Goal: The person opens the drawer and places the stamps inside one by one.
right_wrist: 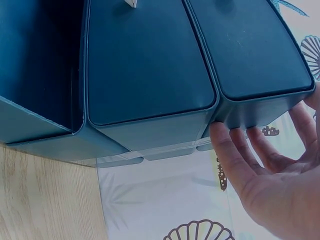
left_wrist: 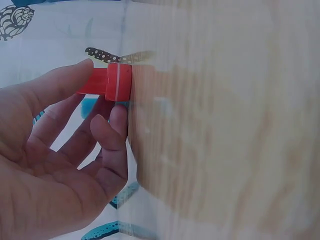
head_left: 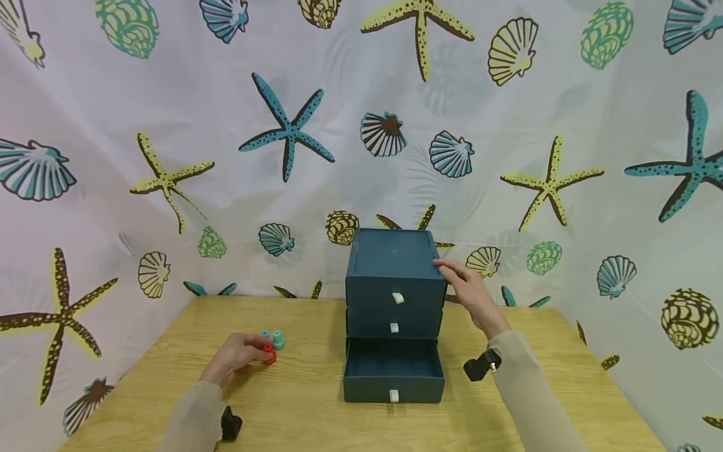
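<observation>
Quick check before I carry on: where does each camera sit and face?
Head: worn on the head, facing forward and down at the drawer unit; left grip, right grip and sleeves show.
Left wrist: worn there, facing the red piece; left grip shows.
Right wrist: worn there, facing the drawer unit's side and fronts; right grip shows.
Shared: head and right wrist both show the open bottom drawer.
</observation>
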`<state>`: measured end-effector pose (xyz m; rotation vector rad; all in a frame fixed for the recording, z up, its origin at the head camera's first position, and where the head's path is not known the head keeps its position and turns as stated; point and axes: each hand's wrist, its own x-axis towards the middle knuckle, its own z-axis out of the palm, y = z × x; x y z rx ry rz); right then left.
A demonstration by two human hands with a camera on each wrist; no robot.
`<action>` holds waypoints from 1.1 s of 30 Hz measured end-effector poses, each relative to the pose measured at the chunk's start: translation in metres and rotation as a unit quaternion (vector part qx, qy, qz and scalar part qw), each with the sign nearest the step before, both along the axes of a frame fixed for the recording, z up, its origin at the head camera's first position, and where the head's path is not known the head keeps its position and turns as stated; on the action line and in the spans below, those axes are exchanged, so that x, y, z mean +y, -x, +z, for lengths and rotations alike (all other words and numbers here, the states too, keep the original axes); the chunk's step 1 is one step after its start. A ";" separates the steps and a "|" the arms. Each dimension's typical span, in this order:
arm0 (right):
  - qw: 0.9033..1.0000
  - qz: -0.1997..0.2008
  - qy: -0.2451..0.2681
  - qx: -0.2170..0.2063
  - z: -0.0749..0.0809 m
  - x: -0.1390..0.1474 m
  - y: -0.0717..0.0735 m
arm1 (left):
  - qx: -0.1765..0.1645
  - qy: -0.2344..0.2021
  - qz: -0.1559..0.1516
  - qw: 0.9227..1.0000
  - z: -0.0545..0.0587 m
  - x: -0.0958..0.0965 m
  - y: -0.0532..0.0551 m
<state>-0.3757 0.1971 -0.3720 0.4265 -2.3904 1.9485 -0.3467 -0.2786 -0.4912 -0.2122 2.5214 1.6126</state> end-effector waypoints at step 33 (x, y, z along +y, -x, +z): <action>1.000 0.001 -0.003 -0.008 0.003 0.000 0.000 | 0.070 -0.029 -0.094 0.993 0.021 0.054 -0.010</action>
